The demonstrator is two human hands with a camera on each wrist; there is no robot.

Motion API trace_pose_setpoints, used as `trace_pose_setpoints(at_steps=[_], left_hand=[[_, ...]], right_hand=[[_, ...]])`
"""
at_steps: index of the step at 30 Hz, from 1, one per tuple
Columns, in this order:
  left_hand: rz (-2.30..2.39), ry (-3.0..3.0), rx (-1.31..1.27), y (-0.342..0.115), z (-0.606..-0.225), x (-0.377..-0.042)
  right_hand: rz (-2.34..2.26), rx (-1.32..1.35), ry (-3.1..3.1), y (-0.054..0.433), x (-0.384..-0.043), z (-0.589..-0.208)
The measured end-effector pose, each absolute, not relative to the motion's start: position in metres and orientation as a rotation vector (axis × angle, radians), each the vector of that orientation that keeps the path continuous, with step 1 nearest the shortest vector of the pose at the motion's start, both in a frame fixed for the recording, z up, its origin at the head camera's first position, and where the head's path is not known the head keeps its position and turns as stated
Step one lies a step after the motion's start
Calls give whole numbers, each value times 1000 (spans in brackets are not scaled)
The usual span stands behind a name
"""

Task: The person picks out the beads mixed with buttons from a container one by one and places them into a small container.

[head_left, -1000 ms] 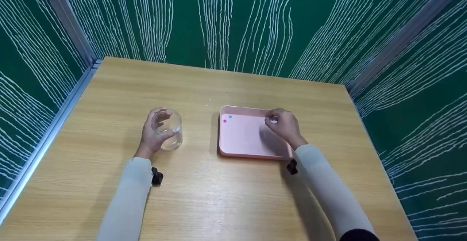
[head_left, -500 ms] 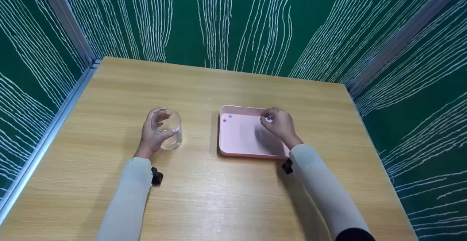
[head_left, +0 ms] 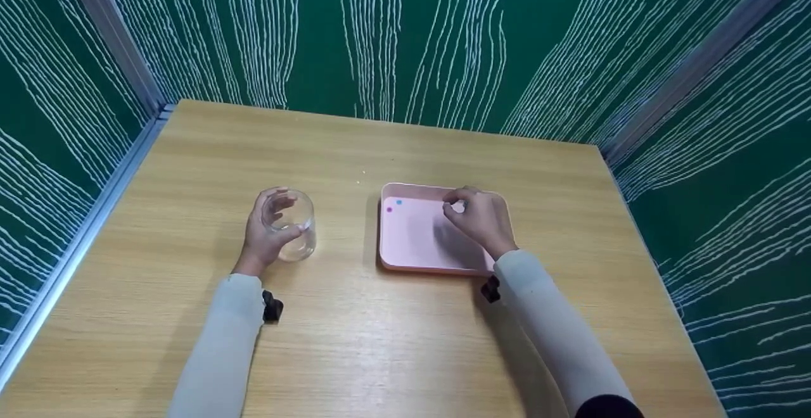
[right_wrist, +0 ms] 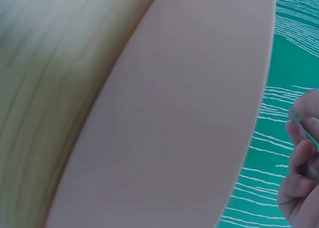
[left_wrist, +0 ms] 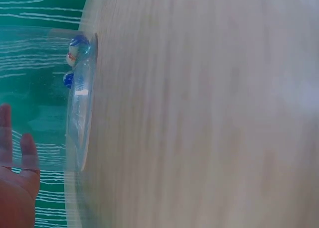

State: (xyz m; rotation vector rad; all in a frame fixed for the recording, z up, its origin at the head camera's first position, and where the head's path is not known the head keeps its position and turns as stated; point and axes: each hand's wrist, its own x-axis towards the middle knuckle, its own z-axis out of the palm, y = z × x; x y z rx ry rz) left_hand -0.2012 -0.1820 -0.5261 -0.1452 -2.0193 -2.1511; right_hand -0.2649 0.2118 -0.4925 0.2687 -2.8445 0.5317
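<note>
My left hand (head_left: 265,234) grips a clear glass cup (head_left: 305,240) from its left side, thumb across the front and fingers behind. The cup stands upright on the table. In the left wrist view, blue and white marbles (left_wrist: 69,79) lie at the bottom of the cup. Over the pink tray (head_left: 412,240), my right hand (head_left: 483,220) pinches a small greenish clear marble (right_wrist: 295,116) between thumb and forefinger; its other fingers are curled. The fingers mostly cover that marble. Two small dots, one magenta (head_left: 389,209) and one blue (head_left: 399,202), show at the tray's far left corner.
A wooden table (head_left: 342,342) bears everything. Tiny white specks (head_left: 363,172) lie beyond the tray. Green walls (head_left: 437,38) with white wavy lines close in the back and both sides. The tray's raised rim stands between cup and right hand.
My right hand has drifted left across the tray, still pinching the marble, and more of the tray's right side shows. My left hand and the cup have stayed in place.
</note>
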Motion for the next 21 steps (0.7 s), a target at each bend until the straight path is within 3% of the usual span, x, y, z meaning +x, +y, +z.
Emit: trace_pose_setpoints(at_steps=[6, 13, 21], left_hand=[[-2125, -2006, -158, -183, -540, -208], [-2103, -1999, -150, -182, -540, -208], [-2087, -2023, -141, -182, -540, -208]], right_hand=[[448, 256, -2864, 205, -265, -490], [817, 339, -2875, 197, -267, -489], [826, 438, -2780, 190, -267, -491]])
